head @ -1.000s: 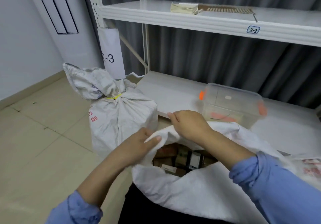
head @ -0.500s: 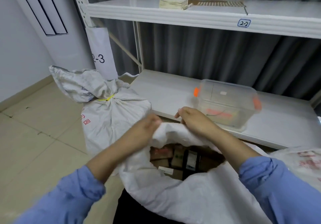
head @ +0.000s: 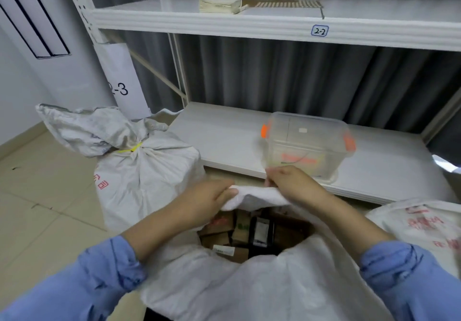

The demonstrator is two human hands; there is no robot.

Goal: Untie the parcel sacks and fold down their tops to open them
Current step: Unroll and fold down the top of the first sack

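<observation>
An open white woven sack [head: 249, 285] stands right in front of me, its mouth showing several brown and black parcels [head: 249, 231]. My left hand [head: 207, 203] grips the far rim of the sack at its left end. My right hand [head: 291, 183] grips the same rim a little further right, and the rolled edge stretches between both hands. To the left stands a second white sack [head: 144, 178], its neck bound with a yellow tie [head: 131, 148] and its top flopped leftward.
A white metal rack [head: 249, 24] faces me; its low shelf holds a clear plastic box [head: 309, 143] with orange clips just behind my right hand. Another white sack [head: 424, 223] with red print lies at the right. Tiled floor [head: 37, 208] spreads to the left.
Both hands have moved away from me and further apart along the sack's far rim, drawing the rolled edge out. The view has shifted slightly.
</observation>
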